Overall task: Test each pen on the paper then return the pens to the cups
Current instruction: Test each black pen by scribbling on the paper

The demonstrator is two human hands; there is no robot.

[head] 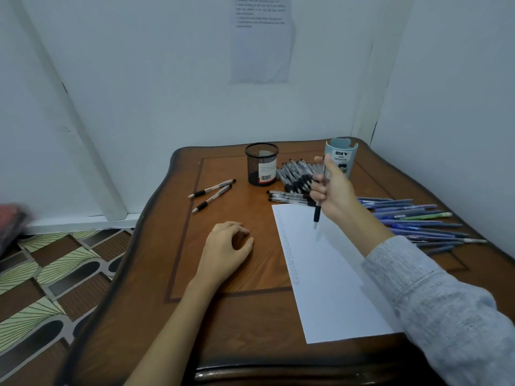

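My right hand is shut on a grey pen with a black grip, held upright, tip down, just above the top of the white paper. Faint marks run down the paper's left edge. My left hand rests loosely curled on the table left of the paper, holding nothing. A black mesh cup and a light blue cup stand at the back. A heap of grey pens lies between them. Two grey pens lie left of the mesh cup. Several blue pens lie to the right.
The brown wooden table sits in a corner of white walls, with a printed sheet taped up behind it. Patterned floor shows to the left, where a blurred reddish object sits at the frame edge.
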